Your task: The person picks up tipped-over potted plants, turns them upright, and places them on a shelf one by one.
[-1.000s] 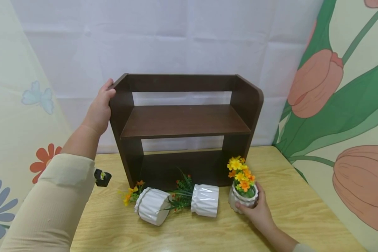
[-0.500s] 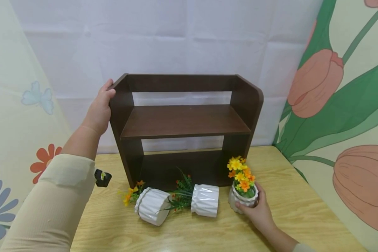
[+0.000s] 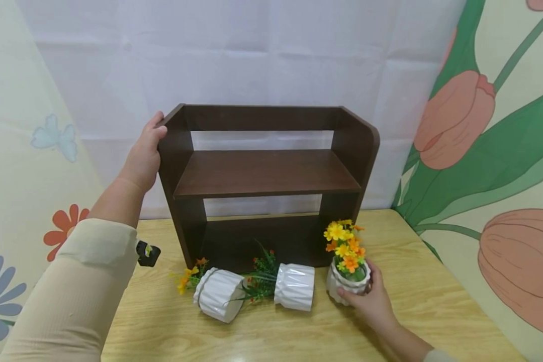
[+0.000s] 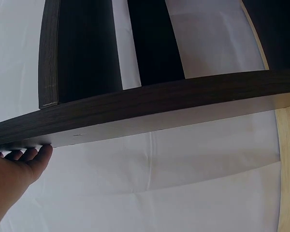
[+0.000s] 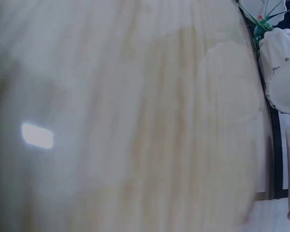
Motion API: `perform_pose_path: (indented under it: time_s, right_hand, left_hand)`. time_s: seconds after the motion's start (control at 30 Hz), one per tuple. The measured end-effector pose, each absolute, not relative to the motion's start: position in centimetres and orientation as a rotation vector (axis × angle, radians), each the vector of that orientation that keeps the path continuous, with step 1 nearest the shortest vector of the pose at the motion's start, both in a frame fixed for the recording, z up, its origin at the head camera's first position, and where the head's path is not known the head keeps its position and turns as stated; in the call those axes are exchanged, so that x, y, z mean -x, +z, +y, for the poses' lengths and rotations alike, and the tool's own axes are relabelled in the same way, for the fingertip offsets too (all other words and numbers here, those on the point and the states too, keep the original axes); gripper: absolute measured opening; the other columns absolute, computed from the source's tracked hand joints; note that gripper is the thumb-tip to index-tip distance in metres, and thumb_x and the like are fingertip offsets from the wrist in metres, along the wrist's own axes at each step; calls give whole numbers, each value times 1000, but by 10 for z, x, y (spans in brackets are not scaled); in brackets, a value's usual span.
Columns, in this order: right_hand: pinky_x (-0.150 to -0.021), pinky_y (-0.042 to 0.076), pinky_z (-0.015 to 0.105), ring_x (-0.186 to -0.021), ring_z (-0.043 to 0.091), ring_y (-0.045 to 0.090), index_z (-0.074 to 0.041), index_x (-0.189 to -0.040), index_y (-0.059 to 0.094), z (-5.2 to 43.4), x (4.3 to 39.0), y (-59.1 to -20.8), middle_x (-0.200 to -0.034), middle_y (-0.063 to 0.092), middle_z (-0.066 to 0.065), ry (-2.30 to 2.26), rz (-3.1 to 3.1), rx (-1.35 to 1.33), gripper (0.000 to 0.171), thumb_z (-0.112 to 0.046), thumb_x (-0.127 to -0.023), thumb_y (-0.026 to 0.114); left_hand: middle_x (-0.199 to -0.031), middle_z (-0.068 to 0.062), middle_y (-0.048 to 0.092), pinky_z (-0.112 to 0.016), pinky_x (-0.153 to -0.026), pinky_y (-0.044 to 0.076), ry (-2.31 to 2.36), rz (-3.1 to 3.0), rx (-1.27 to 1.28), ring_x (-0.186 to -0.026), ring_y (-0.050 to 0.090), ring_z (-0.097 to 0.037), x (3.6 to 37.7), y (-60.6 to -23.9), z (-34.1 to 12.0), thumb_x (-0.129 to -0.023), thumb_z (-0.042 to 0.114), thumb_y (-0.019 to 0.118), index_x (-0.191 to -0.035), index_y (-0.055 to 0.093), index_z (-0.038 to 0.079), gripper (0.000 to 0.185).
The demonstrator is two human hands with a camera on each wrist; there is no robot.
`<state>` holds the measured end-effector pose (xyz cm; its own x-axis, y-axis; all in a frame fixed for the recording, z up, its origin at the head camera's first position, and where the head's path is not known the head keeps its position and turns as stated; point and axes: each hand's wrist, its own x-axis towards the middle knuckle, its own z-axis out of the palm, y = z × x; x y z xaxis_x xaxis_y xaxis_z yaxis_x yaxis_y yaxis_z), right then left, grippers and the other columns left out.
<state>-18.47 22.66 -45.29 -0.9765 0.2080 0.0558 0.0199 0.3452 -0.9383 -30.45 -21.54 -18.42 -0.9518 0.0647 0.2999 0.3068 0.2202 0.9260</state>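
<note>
My right hand (image 3: pixel 372 297) holds a white ribbed flowerpot (image 3: pixel 344 288) with yellow and orange flowers, thumb on its front and fingers round its right side. The pot is upright by the right front of a dark brown two-tier shelf (image 3: pixel 267 173). My left hand (image 3: pixel 142 157) rests against the outside of the shelf's left panel near the top; in the left wrist view its fingers (image 4: pixel 41 158) touch that panel. Two more white flowerpots lie on their sides before the shelf: one with orange flowers (image 3: pixel 219 294) at left, one with red-dotted greenery (image 3: pixel 294 286) in the middle.
The shelf stands on a light wooden table (image 3: pixel 271 342) before a white cloth backdrop (image 3: pixel 253 55). A wall printed with tulips (image 3: pixel 461 120) is at right. A small black object (image 3: pixel 148 253) shows beside the left sleeve (image 3: pixel 79 281).
My right hand has tipped the upright flowerpot a little, its flowers shifting slightly left and up. The left hand stays against the shelf, and the two lying pots have not moved.
</note>
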Motion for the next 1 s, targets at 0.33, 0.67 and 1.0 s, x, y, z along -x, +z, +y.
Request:
perform_pose_path:
  time_s: [0.33,0.67,1.0]
  right_hand:
    - [-116,25,57,-146,42,23,-7,-154,15,226,181,-436,-158,22,25,1705,-2401,187,105,-14,-75,84]
    - [-114,29,57,-143,44,28,-6,-154,13,219,180,-419,-156,24,26,1685,-2396,202,107,-17,-75,84]
    - [-112,31,58,-142,43,28,-7,-155,13,213,178,-400,-156,25,25,1660,-2423,207,109,-21,-74,85]
  left_hand:
    - [-167,7,-8,-41,-124,-1,-1807,-2293,355,-152,-8,-13,304,-184,-214,-103,40,16,-159,-2,27,61]
    - [-167,7,-8,-42,-124,-1,-1776,-2315,347,-152,-8,-14,306,-184,-213,-103,40,15,-159,-2,26,60]
    - [-166,6,-9,-43,-124,-2,-1782,-2324,346,-152,-10,-15,306,-185,-211,-103,40,15,-159,-3,27,60]
